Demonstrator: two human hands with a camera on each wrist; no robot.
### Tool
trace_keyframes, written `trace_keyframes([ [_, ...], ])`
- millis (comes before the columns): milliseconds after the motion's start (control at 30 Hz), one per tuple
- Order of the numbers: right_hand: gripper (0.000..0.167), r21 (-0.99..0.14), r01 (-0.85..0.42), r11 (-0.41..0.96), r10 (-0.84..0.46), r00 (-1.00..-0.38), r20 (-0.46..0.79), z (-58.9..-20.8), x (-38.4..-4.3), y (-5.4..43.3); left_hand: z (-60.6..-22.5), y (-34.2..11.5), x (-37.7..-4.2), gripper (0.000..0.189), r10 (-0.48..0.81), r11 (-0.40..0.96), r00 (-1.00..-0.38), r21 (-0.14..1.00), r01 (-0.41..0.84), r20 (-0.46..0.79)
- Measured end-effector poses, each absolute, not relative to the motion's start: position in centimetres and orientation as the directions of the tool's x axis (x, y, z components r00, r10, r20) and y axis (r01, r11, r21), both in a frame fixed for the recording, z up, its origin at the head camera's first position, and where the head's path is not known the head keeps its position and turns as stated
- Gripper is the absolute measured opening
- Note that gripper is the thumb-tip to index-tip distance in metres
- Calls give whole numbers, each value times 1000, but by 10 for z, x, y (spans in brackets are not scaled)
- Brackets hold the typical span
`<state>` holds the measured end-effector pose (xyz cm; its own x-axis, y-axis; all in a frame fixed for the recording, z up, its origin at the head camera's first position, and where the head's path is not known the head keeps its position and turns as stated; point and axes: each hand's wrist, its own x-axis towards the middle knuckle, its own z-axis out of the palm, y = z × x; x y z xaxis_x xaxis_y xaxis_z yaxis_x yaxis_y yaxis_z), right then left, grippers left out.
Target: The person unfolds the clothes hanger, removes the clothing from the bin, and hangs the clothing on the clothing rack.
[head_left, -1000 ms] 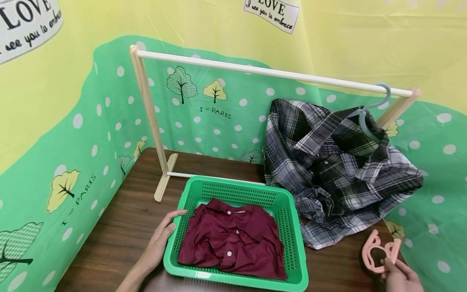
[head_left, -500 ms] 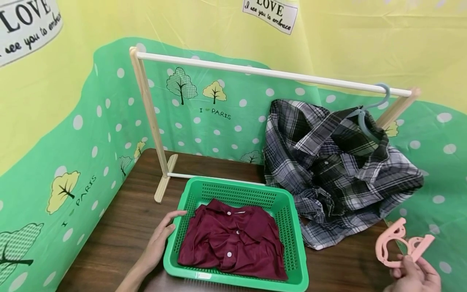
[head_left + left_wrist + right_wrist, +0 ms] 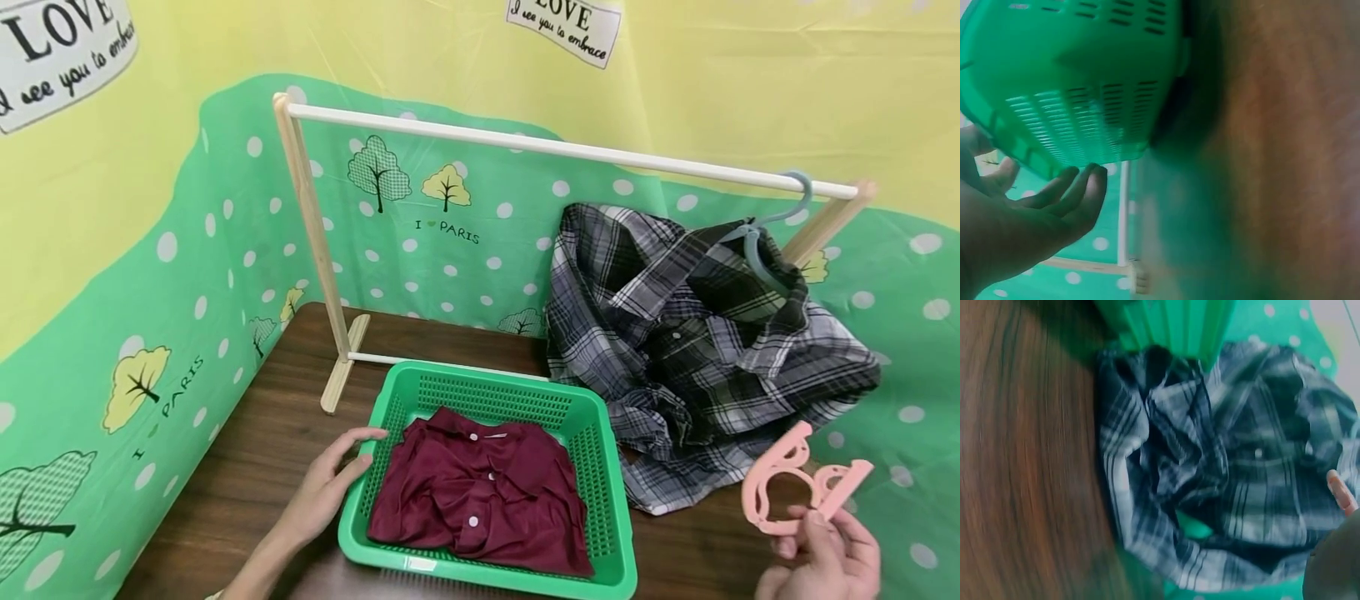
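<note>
My right hand (image 3: 825, 546) pinches a pink folding hanger (image 3: 765, 487), its arms folded in, at the right of the head view. A green plastic basket (image 3: 621, 500) stands at the centre front, with a folded maroon button-up shirt (image 3: 510, 517) inside. My left hand (image 3: 326, 492) rests at the basket's left rim, index finger over the edge. In the left wrist view the other fingers (image 3: 1088, 200) are loosely bent beside the basket's outer wall (image 3: 1085, 119). Behind my right hand, a black-and-grey plaid shirt (image 3: 675, 367) hangs crookedly on a light-blue hanger (image 3: 761, 250).
A wooden rack with a white top rail (image 3: 525, 143) spans the back of the dark wood table (image 3: 247, 475). The blue hanger hooks over its right end. Printed green and yellow cloth (image 3: 172, 308) encloses the table. The plaid shirt's hem (image 3: 667, 492) lies just right of the basket.
My right hand has raised the pink hanger from low over the table, moving first rightward, then slightly back left. My left hand stays by the rim; the basket and shirts have not moved.
</note>
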<state>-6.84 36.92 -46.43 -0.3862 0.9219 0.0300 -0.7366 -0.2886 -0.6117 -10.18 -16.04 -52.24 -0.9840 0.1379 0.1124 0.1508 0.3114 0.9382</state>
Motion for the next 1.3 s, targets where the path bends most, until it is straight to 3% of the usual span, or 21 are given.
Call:
trace_keyframes([
  [100,12,-562,-773,-294,894,-430,124,-466,-72,355,-513,-160,-101,31,110,379,-985,911,165,133],
  [233,18,-549,-745,-380,796,-565,216,-466,-73,341,-496,-157,-101,30,46,379,-996,921,92,81],
  [400,26,-685,-583,-438,650,-731,207,-460,-72,329,-476,-153,-100,33,12,335,-1000,942,23,20],
  [633,33,-843,-390,-370,382,-891,245,-452,-75,319,-450,-148,-101,31,150,288,-986,951,113,72],
  [967,33,-929,-269,-253,56,-963,264,-432,-91,288,-438,-129,-113,30,433,191,-894,958,214,114],
  [1300,26,-970,-232,-65,-175,-955,240,-412,-98,252,-417,-101,-125,33,587,238,-803,927,289,100],
])
